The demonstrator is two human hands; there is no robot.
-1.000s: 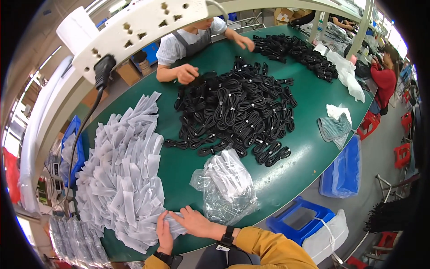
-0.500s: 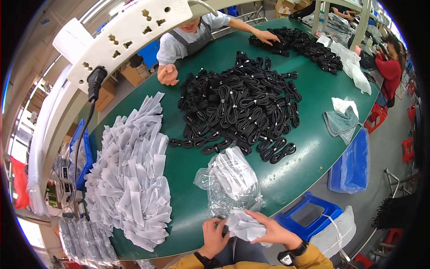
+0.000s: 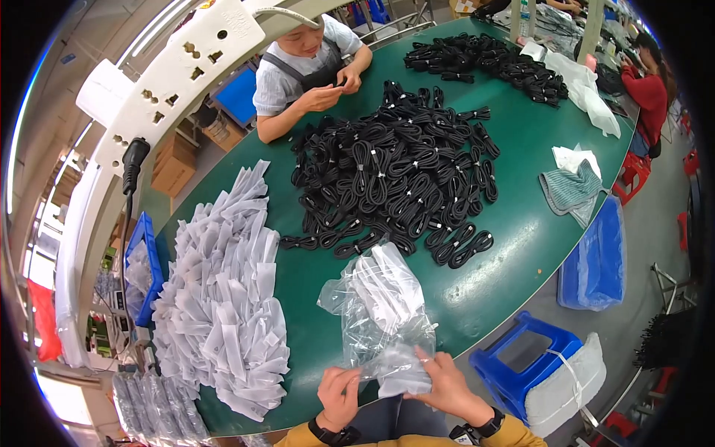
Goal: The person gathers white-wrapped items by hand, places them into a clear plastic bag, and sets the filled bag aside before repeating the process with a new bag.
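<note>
A clear plastic bag (image 3: 354, 319) lies at the near edge of the table, with white packets (image 3: 387, 287) stacked in its far part. My left hand (image 3: 339, 396) is closed in a pinch on the bag's near left edge. A loose bunch of whitish packets (image 3: 402, 372) is in my right hand (image 3: 449, 389), whose fingers wrap its right side. The bunch sits at the bag's near end, partly under clear film; how far inside it lies I cannot tell. Left of the bag spreads a big heap of pale, narrow sleeves (image 3: 223, 298).
Beyond the bag rises a pile of coiled black cables (image 3: 402, 164); more cables (image 3: 514, 71) lie farther back. A co-worker (image 3: 309, 74) sits across the green table (image 3: 506, 261). A grey cloth (image 3: 570, 190), blue stool (image 3: 521, 357) and blue bin (image 3: 596, 261) are rightward. A power strip (image 3: 179, 71) hangs upper left.
My right hand has brought the packet bunch forward to the bag's near end. My left hand has left the bunch and now pinches the bag. The co-worker's hands have come together.
</note>
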